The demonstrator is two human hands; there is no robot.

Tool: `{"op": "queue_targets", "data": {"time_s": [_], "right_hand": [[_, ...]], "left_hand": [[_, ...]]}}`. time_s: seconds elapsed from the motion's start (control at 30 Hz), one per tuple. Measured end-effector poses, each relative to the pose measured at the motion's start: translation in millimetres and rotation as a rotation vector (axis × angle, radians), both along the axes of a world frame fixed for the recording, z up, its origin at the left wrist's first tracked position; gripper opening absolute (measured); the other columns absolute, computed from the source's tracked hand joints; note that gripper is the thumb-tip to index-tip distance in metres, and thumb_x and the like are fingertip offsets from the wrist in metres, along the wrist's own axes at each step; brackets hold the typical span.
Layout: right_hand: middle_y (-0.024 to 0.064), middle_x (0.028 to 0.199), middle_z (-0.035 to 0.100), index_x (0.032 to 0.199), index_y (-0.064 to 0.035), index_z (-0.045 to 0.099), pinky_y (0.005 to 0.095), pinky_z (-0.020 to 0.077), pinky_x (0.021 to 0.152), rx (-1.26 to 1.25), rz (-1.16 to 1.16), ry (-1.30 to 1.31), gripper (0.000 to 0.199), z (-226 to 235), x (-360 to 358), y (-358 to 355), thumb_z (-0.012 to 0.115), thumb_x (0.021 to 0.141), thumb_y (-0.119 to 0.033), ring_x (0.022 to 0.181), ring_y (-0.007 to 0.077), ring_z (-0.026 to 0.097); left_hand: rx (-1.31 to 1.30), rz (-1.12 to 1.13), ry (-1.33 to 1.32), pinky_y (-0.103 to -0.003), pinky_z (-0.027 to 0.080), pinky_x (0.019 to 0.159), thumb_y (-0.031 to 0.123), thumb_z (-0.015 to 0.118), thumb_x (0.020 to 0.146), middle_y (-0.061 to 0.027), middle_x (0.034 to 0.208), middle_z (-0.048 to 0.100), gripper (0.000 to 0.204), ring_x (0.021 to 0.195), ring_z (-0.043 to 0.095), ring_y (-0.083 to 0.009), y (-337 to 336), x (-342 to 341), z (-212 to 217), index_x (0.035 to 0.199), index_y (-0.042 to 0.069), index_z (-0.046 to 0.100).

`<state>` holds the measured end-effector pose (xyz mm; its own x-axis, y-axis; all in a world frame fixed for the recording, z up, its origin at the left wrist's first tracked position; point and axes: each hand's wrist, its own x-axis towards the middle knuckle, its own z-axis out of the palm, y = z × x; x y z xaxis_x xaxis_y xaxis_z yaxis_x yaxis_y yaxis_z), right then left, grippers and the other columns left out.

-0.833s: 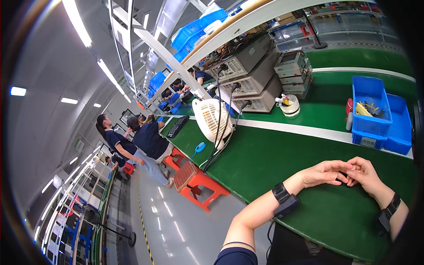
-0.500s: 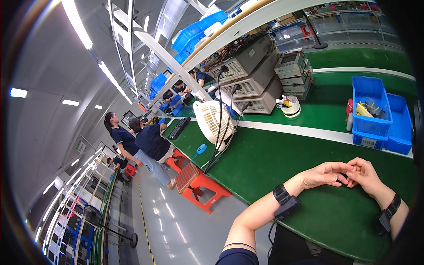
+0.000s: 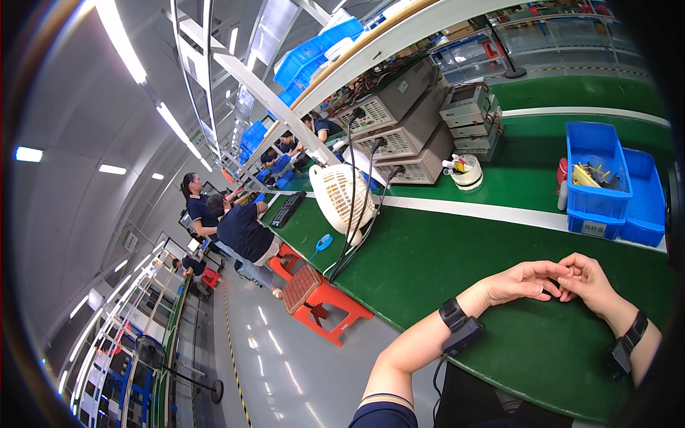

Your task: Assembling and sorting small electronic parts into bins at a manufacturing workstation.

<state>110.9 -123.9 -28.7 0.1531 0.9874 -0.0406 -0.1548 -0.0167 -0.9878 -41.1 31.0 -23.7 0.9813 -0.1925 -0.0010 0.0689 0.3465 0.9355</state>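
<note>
My left hand [image 3: 519, 282] and my right hand [image 3: 589, 282] meet at the fingertips above the near right part of the green tabletop [image 3: 442, 264]. The left fingers are loosely curved and apart, with the thumb side toward me. The right fingers and thumb bend lightly against the left fingertips, and some of the tips hide one another. No object shows between them. Each wrist carries a black strap with a small black box. Beyond my hands stands a blue bin [image 3: 598, 178] with yellow and dark small parts inside, beside another blue bin [image 3: 644, 200].
A cream fan [image 3: 342, 196] with black cables stands on the bench's left part, near a blue paddle-shaped item [image 3: 323, 242]. Stacked grey units [image 3: 417, 132] and a white round holder [image 3: 467, 173] are farther back. A red stool [image 3: 325, 307] stands left, with co-workers beyond.
My hands hold nearly the same pose. In the background, the standing co-worker has shifted away, closer behind the seated one.
</note>
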Motion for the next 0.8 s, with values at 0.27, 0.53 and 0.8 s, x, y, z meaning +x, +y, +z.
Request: {"op": "queue_targets", "data": {"time_s": [0.27, 0.53, 0.8], "right_hand": [[0.0032, 0.074, 0.058, 0.099, -0.0030, 0.050, 0.0200, 0.0491, 0.056, 0.011, 0.007, 0.000, 0.020, -1.0, 0.7, 0.4, 0.059, 0.084, -0.012, 0.062, 0.0086, 0.059], [0.0032, 0.074, 0.059, 0.099, -0.0026, 0.050, 0.0205, 0.0498, 0.056, 0.014, -0.004, 0.006, 0.019, -1.0, 0.6, 0.0, 0.059, 0.084, -0.011, 0.063, 0.0088, 0.059], [0.0025, 0.074, 0.058, 0.099, -0.0024, 0.050, 0.0207, 0.0501, 0.056, 0.016, 0.004, 0.015, 0.019, -3.4, 0.9, 0.9, 0.059, 0.084, -0.010, 0.063, 0.0088, 0.060]], "left_hand": [[0.023, 0.015, -0.003, -0.030, 0.042, 0.091, 0.028, 0.071, 0.073, -0.0064, 0.121, 0.047, 0.071, 0.104, 0.051, -0.0164, -1.0, -0.7, 1.7, 0.130, 0.004, 0.037], [0.018, 0.012, 0.001, -0.031, 0.042, 0.092, 0.029, 0.071, 0.072, -0.0059, 0.122, 0.046, 0.072, 0.105, 0.050, -0.0168, -1.5, -0.5, 3.0, 0.131, 0.005, 0.037], [0.022, 0.004, -0.005, -0.031, 0.041, 0.092, 0.030, 0.071, 0.072, -0.0054, 0.121, 0.047, 0.073, 0.105, 0.050, -0.0167, -1.0, -0.8, 2.6, 0.131, 0.005, 0.036]]}}
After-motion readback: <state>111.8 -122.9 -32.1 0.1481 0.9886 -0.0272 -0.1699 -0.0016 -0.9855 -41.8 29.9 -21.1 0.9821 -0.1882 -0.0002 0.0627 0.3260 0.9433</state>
